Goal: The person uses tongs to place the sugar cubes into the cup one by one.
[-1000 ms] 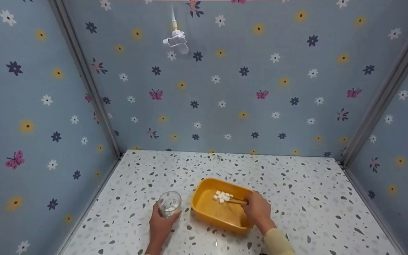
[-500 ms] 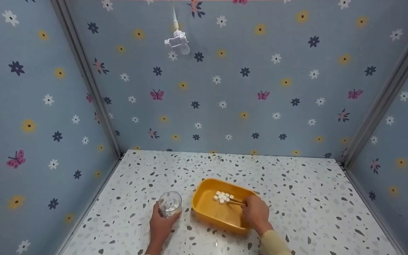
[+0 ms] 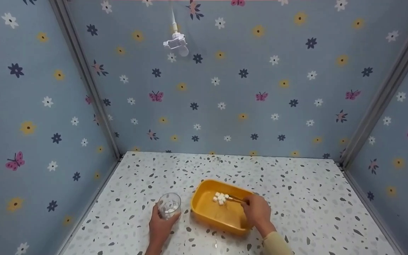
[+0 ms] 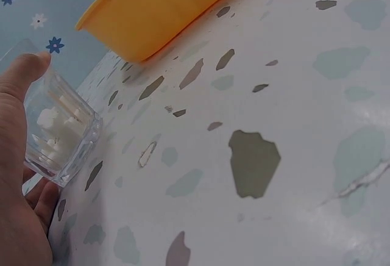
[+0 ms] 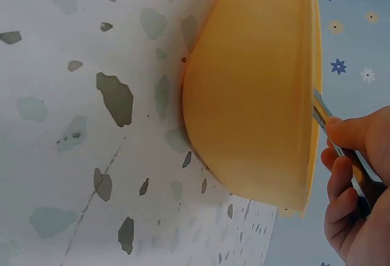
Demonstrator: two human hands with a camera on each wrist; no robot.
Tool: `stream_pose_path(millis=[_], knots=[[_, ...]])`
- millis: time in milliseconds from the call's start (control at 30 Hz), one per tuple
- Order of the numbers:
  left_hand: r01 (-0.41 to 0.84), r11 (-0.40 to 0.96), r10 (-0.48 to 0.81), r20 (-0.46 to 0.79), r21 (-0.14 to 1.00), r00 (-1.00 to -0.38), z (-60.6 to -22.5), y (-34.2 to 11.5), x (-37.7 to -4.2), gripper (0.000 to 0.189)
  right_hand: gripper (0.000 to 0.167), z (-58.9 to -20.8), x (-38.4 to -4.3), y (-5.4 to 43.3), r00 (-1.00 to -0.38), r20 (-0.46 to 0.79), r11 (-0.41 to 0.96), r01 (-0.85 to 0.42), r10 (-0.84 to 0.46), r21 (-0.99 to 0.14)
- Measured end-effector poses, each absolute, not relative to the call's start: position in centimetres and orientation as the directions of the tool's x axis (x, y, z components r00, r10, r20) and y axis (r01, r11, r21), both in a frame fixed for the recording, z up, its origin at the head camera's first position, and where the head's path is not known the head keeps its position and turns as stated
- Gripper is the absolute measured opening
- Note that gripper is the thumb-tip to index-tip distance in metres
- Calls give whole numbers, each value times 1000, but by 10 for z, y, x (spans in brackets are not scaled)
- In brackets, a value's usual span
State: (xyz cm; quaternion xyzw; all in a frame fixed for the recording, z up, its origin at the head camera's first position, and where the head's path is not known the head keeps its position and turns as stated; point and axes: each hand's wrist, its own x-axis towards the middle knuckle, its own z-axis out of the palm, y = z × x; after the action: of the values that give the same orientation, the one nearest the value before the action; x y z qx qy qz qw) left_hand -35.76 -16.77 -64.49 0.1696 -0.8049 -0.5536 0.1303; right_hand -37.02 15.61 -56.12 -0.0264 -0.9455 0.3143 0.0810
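On the left my left hand (image 3: 161,225) wraps round a clear drinking glass (image 3: 169,204), thumb on its near side. White cubes (image 4: 58,132) lie in the bottom of that glass in the left wrist view. My right hand (image 3: 258,211) reaches over the right end of a yellow plastic tub (image 3: 221,221) and grips metal tongs (image 3: 237,199). The tongs' tips are at the right edge of a small heap of white sugar cubes (image 3: 220,199) on the tub floor. In the right wrist view, the tub wall (image 5: 256,95) hides the tips and the cubes.
The white speckled tabletop (image 3: 296,191) carries both glass and tub, with a narrow gap between them. Flowered blue panels (image 3: 221,81) enclose the back and sides. A white bracket (image 3: 176,41) hangs high on the back panel.
The tongs have shifted slightly among the cubes, and the cube at the heap's right edge now sits nearer the others. My left hand and the glass stay in place.
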Motion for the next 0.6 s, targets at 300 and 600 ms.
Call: stream_pose_path(millis=[300,600], knots=[[-119,329,-414,30,937,-910,-646,-168,-357,100,4,-542,-362,127,-955,296,808,-158,21,-567],[-110,314,-408,29,943,-912,-643,-166,-357,99,6,-526,-350,64,-966,249,762,-216,-74,-610]])
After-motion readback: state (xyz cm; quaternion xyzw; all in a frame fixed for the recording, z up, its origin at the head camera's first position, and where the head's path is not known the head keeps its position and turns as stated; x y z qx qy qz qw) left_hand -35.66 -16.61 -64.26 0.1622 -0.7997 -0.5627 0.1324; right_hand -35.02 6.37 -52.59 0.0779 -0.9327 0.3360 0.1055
